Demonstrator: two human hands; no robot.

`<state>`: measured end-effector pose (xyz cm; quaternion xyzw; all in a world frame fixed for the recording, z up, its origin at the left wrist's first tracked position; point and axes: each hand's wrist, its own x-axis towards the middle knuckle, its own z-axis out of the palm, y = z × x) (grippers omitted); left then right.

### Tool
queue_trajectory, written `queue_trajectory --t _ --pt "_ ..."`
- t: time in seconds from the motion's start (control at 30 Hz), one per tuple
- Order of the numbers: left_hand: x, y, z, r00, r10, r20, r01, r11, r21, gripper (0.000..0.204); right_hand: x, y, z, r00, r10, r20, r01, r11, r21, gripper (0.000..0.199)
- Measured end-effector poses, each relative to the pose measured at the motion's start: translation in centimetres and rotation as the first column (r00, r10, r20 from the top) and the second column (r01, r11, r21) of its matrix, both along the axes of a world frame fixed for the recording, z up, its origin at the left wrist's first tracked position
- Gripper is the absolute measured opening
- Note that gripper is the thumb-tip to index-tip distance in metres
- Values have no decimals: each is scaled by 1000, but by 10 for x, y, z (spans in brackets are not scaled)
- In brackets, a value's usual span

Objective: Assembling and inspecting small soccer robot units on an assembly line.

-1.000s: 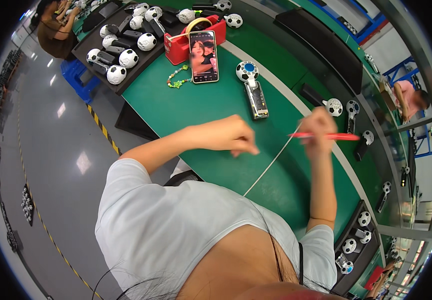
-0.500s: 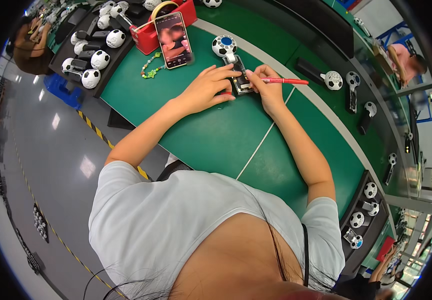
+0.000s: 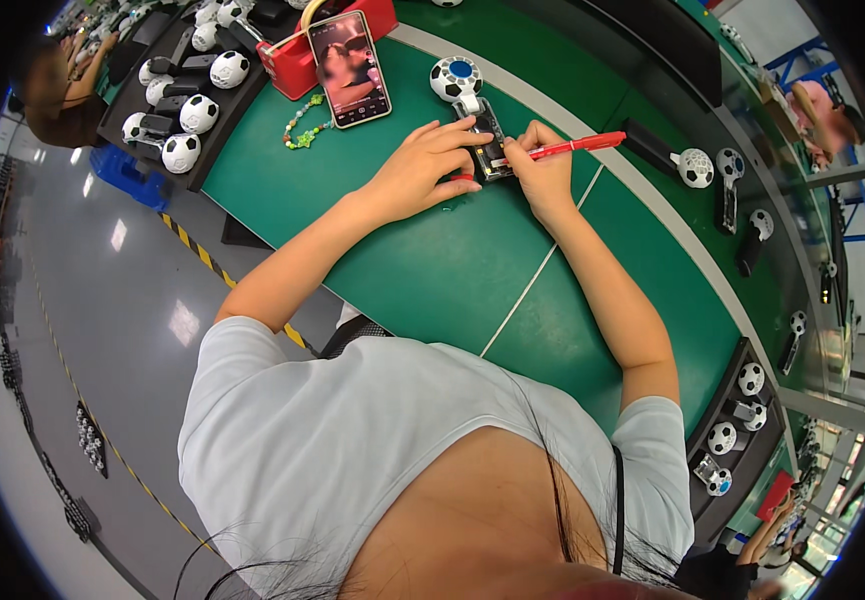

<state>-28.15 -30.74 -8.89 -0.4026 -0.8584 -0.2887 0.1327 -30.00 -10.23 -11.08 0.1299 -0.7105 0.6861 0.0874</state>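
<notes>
A device with a soccer-ball head [image 3: 455, 79], blue at its centre, lies on the green table. Its black handle [image 3: 483, 112] is open, showing the parts inside. My left hand [image 3: 424, 172] steadies the handle from the left, fingers reaching over its edge. A small red piece [image 3: 462, 177] shows between that thumb and fingers; its kind is unclear. Pinched in my right hand [image 3: 542, 172] is a red pen [image 3: 584, 145], slanting up to the right. The pen's tip end points into the lower part of the handle and is partly hidden by my fingers.
A phone [image 3: 350, 70] with a beaded strap [image 3: 302, 130] leans against a red bin [image 3: 290, 70]. Black trays [image 3: 132, 150] of soccer-ball devices stand at left and lower right. More devices lie on the green belt [image 3: 642, 95] beyond the pale rail. Other people sit at far left and right.
The view has shifted slightly. The red pen has tilted up more steeply, and my right hand has moved slightly against the handle. My left hand still holds the device.
</notes>
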Motion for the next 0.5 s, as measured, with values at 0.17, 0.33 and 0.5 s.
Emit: queue_trajectory --t 0.17,0.33,0.5 --pt "0 0 -4 1000 1 -16 -1 1000 -2 22 4 -3 7 999 -37 34 36 999 32 26" --pt "-2 -1 -5 1000 -5 -20 5 1000 2 22 7 -7 13 998 -43 36 43 999 15 27" --pt "-3 -1 -6 1000 3 -17 -3 1000 -5 22 3 -4 1 993 -42 -108 53 993 102 28"
